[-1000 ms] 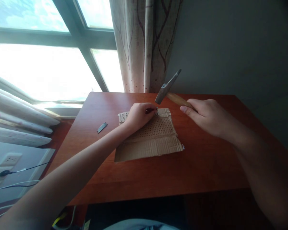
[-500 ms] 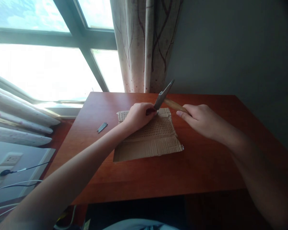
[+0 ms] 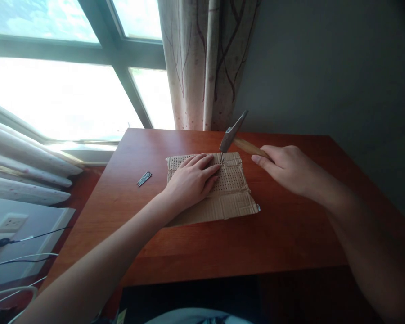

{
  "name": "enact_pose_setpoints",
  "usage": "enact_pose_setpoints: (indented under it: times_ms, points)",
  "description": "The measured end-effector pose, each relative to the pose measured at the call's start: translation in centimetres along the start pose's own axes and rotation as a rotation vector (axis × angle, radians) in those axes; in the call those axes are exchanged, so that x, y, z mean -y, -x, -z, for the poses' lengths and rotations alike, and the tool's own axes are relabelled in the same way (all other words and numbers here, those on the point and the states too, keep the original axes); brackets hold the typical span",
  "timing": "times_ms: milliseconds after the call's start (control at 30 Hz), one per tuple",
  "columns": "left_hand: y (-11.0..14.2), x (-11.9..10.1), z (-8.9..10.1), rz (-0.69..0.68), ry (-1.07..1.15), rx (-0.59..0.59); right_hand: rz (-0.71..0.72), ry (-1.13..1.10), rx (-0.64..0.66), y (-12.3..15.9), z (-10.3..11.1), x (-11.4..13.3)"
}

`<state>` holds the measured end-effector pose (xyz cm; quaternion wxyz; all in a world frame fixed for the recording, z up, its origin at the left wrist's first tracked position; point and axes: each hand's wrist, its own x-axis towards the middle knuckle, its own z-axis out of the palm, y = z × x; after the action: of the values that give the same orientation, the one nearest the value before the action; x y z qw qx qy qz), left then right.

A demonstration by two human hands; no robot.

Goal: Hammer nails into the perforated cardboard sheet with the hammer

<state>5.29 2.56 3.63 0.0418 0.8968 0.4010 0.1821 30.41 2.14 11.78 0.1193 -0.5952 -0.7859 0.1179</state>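
Observation:
A piece of brown cardboard [image 3: 219, 209] with rows of small holes lies on the table. My left hand [image 3: 194, 177] rests flat on it, fingers stretched out and holding nothing. Just right of those fingertips, a nail [image 3: 222, 157] stands in the cardboard near its far edge. My right hand [image 3: 283, 166] is wrapped round the wooden handle of a hammer [image 3: 230, 135]. The hammer's metal head is tilted, its lower face at or just above the nail's top; I cannot tell whether they touch. To the left, several loose nails [image 3: 144, 178] lie in a small bunch.
The reddish-brown wooden table [image 3: 290, 234] stands by a window [image 3: 47, 99] and a patterned curtain [image 3: 192, 67]. A grey wall [image 3: 324, 67] rises behind its right side. At lower left are a wall socket [image 3: 13, 222] and several cables [image 3: 23, 260].
My left hand has let go by the nail and flattened onto the cardboard, leaving the nail in view. The hammer has shifted slightly to the right.

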Motion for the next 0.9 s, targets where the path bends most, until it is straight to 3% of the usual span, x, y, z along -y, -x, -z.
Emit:
enact_pose_setpoints:
  times_ms: [467,633,900]
  points:
    - [0.0,0.1,-0.1,0.004,0.005,-0.005,-0.010,0.023,0.006,-0.3,-0.4,0.6]
    - [0.1,0.0,-0.1,0.008,0.009,-0.021,-0.010,0.030,0.069,-0.2,-1.0,0.4]
    - [0.1,0.1,-0.2,0.004,0.012,-0.009,-0.021,0.088,0.060,-0.3,-2.1,-0.3]
